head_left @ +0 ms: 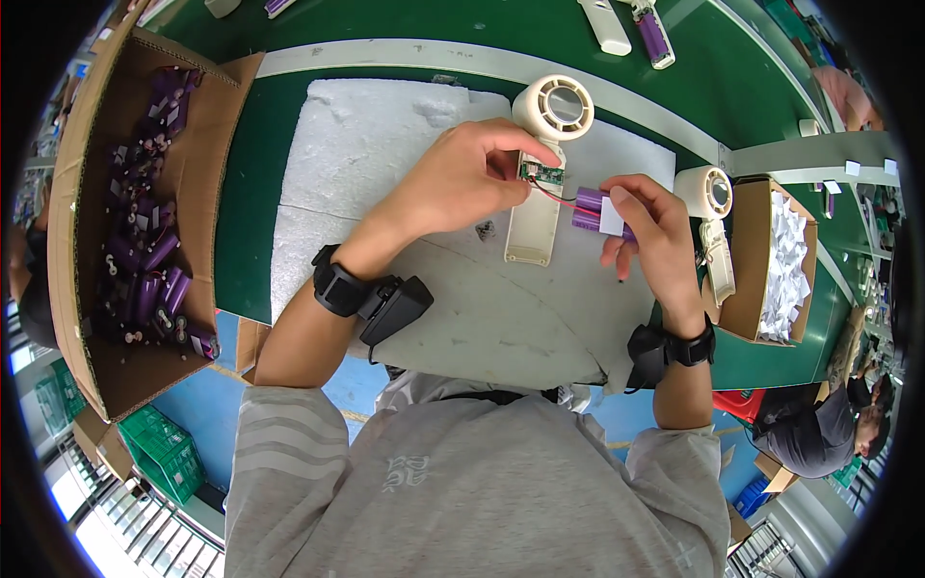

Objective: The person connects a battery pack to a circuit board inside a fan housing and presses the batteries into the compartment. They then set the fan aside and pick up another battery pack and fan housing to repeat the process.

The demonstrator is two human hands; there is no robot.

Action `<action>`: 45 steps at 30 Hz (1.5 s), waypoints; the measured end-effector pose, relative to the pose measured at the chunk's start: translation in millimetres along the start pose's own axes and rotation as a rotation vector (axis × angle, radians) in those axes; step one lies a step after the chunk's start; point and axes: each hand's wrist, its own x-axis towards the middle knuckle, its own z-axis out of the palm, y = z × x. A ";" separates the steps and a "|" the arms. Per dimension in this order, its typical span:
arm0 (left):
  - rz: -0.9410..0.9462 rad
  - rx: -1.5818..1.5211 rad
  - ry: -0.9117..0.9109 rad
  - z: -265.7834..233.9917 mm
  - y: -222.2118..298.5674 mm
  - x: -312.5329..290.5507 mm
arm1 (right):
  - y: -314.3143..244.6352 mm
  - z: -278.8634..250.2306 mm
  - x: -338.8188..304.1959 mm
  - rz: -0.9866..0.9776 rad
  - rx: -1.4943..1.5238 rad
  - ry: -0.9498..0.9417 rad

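Observation:
A cream handheld fan (529,236) lies on the foam pad with its round head away from me and its handle open toward me. My left hand (458,178) is closed around the fan near its neck, the index finger and thumb beside a small green circuit board (542,173). Red and dark wires run from the board to a purple battery pack (586,210) with a white label. That pack is pinched in my right hand (655,226), just right of the handle and apart from it. Part of the pack is hidden by the fingers.
White foam padding (337,144) covers the green bench before me. A cardboard box (207,207) of purple battery packs stands left. At right are another fan (715,197) and a box of white slips (814,241). Fan parts (605,27) lie at the back; a person (809,433) sits right.

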 end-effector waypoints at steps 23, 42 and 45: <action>-0.049 0.044 0.117 14.9 3.7 -4.0 | 10.6 11.5 -11.5 -0.895 -1.122 0.246; 0.023 0.107 0.114 12.9 4.7 -2.7 | 5.2 7.9 -13.6 -0.815 -1.083 0.201; 0.057 0.125 0.105 12.1 0.9 -2.0 | 6.2 15.0 -14.1 -0.823 -1.140 0.231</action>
